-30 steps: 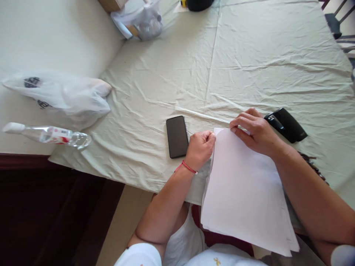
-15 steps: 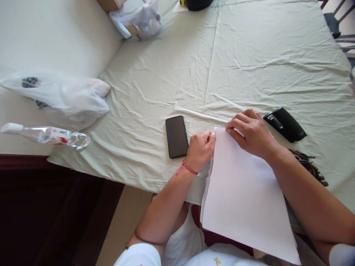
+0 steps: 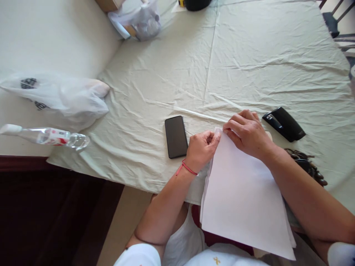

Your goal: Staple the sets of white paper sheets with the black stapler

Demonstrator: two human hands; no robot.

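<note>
A stack of white paper sheets (image 3: 244, 199) lies in front of me, its lower end reaching past the table edge over my lap. At the top left corner my left hand (image 3: 203, 147) pinches the sheets between thumb and fingers. Close beside it, my right hand (image 3: 245, 131) grips the upper edge, fingers bent and thumb on the paper. A red string bracelet (image 3: 189, 168) circles my left wrist. To the left of that hand lies a black smartphone (image 3: 176, 136). Beyond the right hand sits a black stapler-like device (image 3: 284, 124).
Dark beads or keys (image 3: 307, 164) lie by my right forearm. On the left are a plastic bottle (image 3: 47, 136) and a white plastic bag (image 3: 66, 98). Another clear bag (image 3: 146, 22) and a black object (image 3: 197, 3) stand at the back of the cloth-covered table (image 3: 166, 74).
My left thumb has moved right, further onto the paper corner. My right hand has shifted slightly left, nearer to it. The top sheet's lower right corner has moved a little left.
</note>
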